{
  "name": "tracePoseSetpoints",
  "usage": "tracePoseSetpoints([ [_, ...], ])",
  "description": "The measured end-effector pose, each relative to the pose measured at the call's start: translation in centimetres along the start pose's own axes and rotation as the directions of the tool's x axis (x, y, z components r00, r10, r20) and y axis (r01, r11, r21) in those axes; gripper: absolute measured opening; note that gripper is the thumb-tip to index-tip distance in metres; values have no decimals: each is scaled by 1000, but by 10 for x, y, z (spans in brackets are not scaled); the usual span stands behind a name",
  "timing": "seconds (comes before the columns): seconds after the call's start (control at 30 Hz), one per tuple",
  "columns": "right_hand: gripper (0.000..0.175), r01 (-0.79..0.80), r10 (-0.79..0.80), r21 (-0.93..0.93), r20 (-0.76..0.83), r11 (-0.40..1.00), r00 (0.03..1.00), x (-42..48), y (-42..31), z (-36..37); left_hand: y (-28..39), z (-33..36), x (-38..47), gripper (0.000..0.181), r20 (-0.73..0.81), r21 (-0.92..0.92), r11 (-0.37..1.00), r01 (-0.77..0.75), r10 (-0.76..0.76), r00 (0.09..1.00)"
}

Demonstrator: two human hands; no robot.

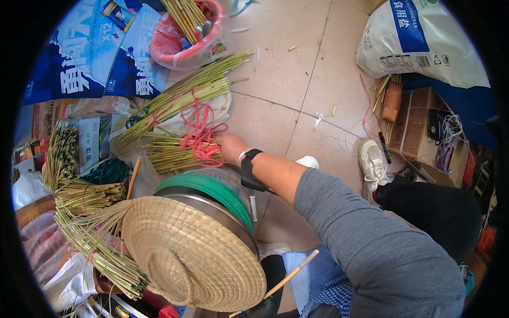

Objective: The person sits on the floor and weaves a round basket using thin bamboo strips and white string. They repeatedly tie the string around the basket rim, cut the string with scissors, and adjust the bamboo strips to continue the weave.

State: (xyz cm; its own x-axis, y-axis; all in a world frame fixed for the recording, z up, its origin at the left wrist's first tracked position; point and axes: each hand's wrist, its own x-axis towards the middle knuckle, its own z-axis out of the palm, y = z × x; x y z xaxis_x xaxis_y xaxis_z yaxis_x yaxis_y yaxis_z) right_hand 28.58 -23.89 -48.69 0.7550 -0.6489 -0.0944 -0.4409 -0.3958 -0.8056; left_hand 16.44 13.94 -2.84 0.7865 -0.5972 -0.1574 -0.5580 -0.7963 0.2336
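Note:
My right hand [232, 148] is at the right end of a bundle of green-yellow plant stalks [165, 153], beside a tangle of pink woven cord [204, 139] lying over it. Its fingers are hidden, so their grip does not show. A white band and a dark wrist strap [250, 159] circle the wrist. My left hand is out of view. Below the bundle, a round coiled straw piece [199, 254] leans tilted, with loose strands [99, 212] spreading from its upper left edge. Behind it show a green rim [206, 190] and a metal rim.
More stalk bundles lie above [191, 93] and at left [103, 254]. A pink basin [159, 53] holds sticks and tools. A white printed sack [421, 47] and a cardboard box [411, 119] stand right. Thin sticks [292, 274] jut near the straw piece. Scraps dot the tiled floor [274, 79].

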Motion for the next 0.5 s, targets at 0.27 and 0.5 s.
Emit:
tracePoseSetpoints([
  [0.27,28,-194,196,-56,17,979,981,39,-5,-57,6,1,9,14,22,-28,1000,3,-2,1000],
  [0.5,47,-421,446,149,-270,895,853,7,34,-85,1,-1,10,15,43,-4,1000,-12,12,999],
])
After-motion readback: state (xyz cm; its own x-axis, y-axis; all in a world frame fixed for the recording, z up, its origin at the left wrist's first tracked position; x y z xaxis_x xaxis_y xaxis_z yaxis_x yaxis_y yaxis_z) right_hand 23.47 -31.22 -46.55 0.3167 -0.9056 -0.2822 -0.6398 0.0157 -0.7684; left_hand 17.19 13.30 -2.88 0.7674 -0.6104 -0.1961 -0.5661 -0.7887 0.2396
